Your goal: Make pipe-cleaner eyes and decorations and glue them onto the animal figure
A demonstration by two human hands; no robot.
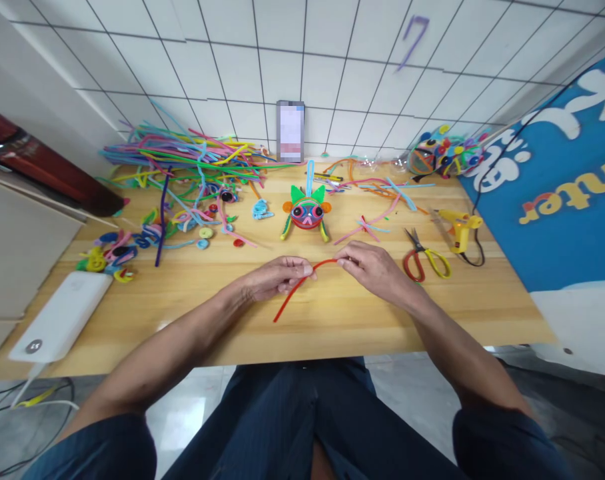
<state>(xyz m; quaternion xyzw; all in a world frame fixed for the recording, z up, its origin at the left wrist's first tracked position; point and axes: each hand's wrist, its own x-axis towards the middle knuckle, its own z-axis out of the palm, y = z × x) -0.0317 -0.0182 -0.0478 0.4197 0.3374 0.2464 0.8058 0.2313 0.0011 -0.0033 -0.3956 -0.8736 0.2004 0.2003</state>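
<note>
Room: white tiled wall (332, 60) behind a wooden table (332, 313); a blue banner (557, 200) leans at the table's right end.
Left of figure: a white box (62, 313) at the near left edge; coiled scraps (110, 253) and a heap of coloured stems (182, 160) fill the far left.
Figure: a small pipe-cleaner cat (306, 212) stands at mid-table, a phone (290, 131) propped on the wall behind it.
Right of figure: loose stems (377, 193), then scissors (425, 257), a yellow glue gun (457, 227), and a bag of coils (445, 153) at the far right corner.
Stem: one red stem (295, 290), thin and fuzzy, lies in front of the cat, arching between the hands; its lower end points toward the near edge.
Left hand (277, 277): fingers curled together, pinching the red stem near its middle, resting on the table.
Right hand (372, 267): thumb and forefinger pressed together on the stem's upper end.
</note>
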